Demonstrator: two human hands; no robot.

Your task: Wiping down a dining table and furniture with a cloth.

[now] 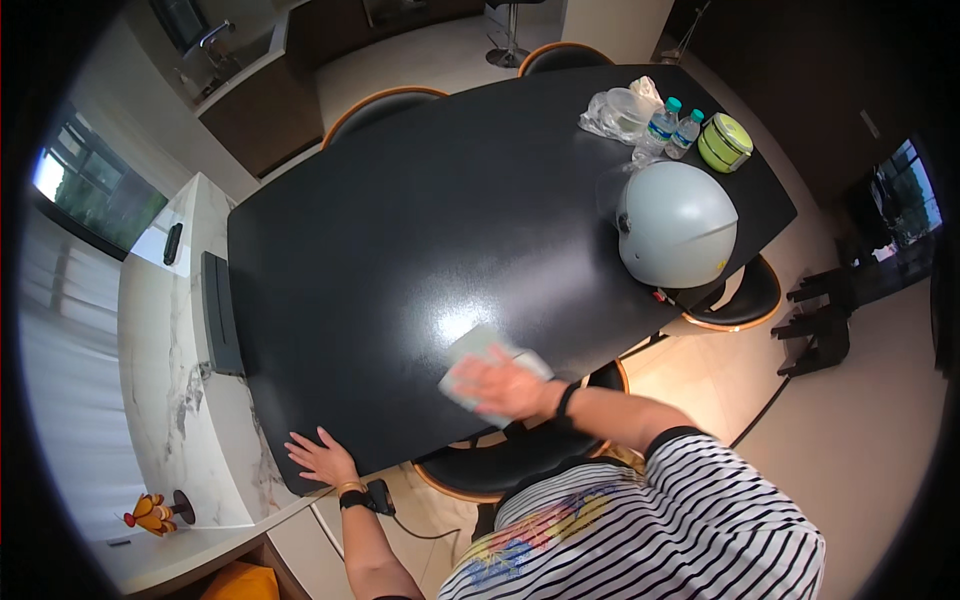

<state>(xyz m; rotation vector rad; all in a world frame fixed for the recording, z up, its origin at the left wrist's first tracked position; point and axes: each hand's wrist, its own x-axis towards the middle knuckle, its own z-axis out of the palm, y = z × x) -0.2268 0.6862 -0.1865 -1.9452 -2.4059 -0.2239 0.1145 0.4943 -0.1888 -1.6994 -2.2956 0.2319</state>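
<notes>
Flat on a pale grey cloth [474, 346] lies my right hand [495, 381], blurred, pressing it against the black tabletop [360, 247] near the front edge. The cloth spreads out past my fingers on both sides. My left hand [324, 457] rests palm down at the table's near left corner, fingers apart, with nothing in it. A bright patch of light reflects off the surface just beyond the cloth.
A grey helmet [675, 225] stands on the table's right side. Behind it are two plastic water bottles [660, 129], a plastic bag [611, 116] and a green lunch container [724, 142]. Chairs, including a black chair [517, 457] at the near edge, surround the table. A marble-patterned ledge [161, 360] borders the left.
</notes>
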